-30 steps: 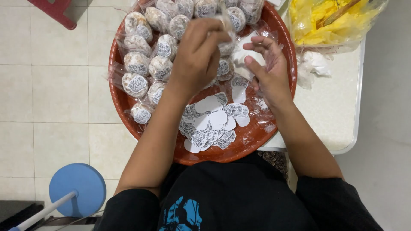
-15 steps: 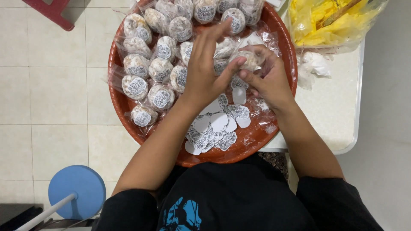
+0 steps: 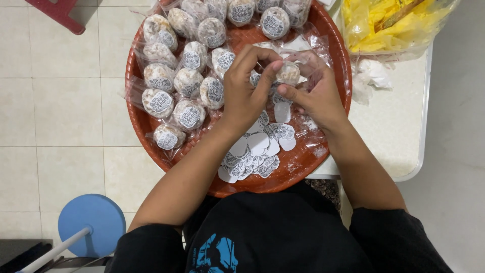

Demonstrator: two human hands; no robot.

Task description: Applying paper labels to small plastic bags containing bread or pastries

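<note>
A small round snack ball in a clear wrapper (image 3: 289, 72) sits between the two hands, up over the middle of the big round red tray (image 3: 308, 164). The left hand (image 3: 246, 96) curls its fingers around the near side of the ball, and its thumb and fingertips are pinched on the wrapper. The right hand (image 3: 314, 93) holds the ball from the other side, with its fingers bent in and pressed on it too. Just under the hands lies a pile of small white paper stickers (image 3: 255, 151) with dark print, some face up and some showing their plain backs. To the left and along the top of the tray lie many more wrapped snack balls (image 3: 188, 81), each in a clear bag with a round sticker on it, packed close together and touching. The tray rests partly on a white table (image 3: 399, 136) and sticks out over the pale tiled floor (image 3: 55, 121). On the table, at the top right, is a clear bag of yellow wrappers (image 3: 389, 25), with some crumpled clear plastic (image 3: 371, 76) just beside it. A blue round stand base (image 3: 91, 225) sits on the floor at the lower left.
</note>
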